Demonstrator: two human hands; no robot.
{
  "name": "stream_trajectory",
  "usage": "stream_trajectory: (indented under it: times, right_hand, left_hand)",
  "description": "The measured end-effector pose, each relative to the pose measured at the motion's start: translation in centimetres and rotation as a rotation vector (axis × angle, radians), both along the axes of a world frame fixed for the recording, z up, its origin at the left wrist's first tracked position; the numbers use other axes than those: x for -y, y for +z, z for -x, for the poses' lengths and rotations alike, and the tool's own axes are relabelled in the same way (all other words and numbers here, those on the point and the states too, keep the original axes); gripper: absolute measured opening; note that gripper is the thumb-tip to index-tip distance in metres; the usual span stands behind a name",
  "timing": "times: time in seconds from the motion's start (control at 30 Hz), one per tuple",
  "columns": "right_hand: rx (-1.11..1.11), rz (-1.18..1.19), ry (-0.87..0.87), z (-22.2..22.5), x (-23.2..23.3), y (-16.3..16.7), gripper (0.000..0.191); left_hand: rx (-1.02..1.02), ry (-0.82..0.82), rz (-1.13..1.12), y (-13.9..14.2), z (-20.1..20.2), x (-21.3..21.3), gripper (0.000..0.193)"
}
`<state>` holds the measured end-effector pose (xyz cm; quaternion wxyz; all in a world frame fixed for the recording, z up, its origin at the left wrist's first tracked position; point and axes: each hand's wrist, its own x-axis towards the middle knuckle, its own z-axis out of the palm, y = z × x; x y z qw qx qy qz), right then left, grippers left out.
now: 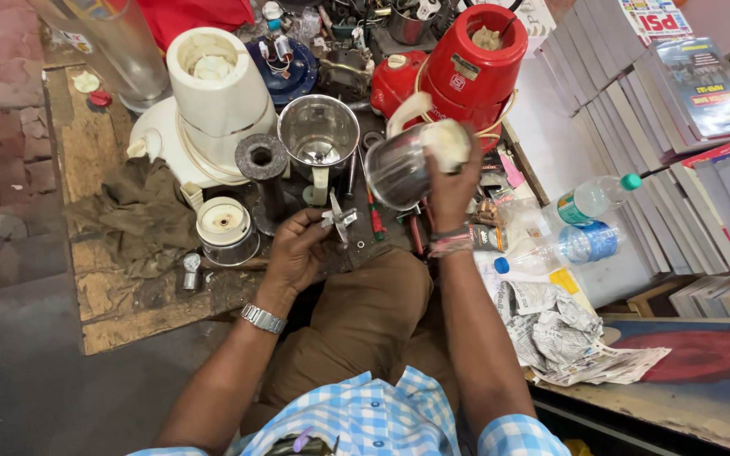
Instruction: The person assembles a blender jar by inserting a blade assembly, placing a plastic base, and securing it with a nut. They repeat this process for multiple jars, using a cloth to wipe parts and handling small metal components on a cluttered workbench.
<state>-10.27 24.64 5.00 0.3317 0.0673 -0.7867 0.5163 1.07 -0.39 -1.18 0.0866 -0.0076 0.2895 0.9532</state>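
Fingers of the left hand (297, 249) pinch a small steel blade assembly (340, 218) over the lap. Right hand (452, 181) grips a tilted steel mixer jar (399, 169) by its base, above the cluttered workboard's near edge (120, 329). Refitting seems underway; next calls for aligning blade with jar.

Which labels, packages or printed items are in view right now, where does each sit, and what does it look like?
Small pale rectangular label with a red square mark under it, on the red mixer base behind the right hand.
Blue band label around the clear plastic bottle lying at right.
Rows of stacked books with glossy printed covers, far right.
Crumpled printed newspaper, lower right.
No screens are visible.
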Motion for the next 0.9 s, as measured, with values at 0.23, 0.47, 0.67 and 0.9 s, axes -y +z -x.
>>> stream_trajectory:
  times: [0.23,0.47,0.67,0.9]
  right_hand:
    - [0.597,1.237,0.406,-0.8,-4.5,-0.7,0.06]
    - [0.695,1.22,0.557,-1.8,-2.9,-3.6,0.049]
    - [0.706,1.152,0.647,-2.4,-2.0,-2.7,0.047]
    - [0.719,1.157,0.695,-3.3,-0.4,-1.4,0.049]
  left_hand:
    - [-0.144,0.084,0.365,5.4,-0.1,-2.7,0.018]
    - [-0.333,0.308,0.996,10.0,0.4,-5.0,0.021]
    - [-0.524,0.506,1.283,9.9,1.8,-6.3,0.018]
    - [-0.479,0.445,1.48,9.3,2.5,-7.4,0.021]
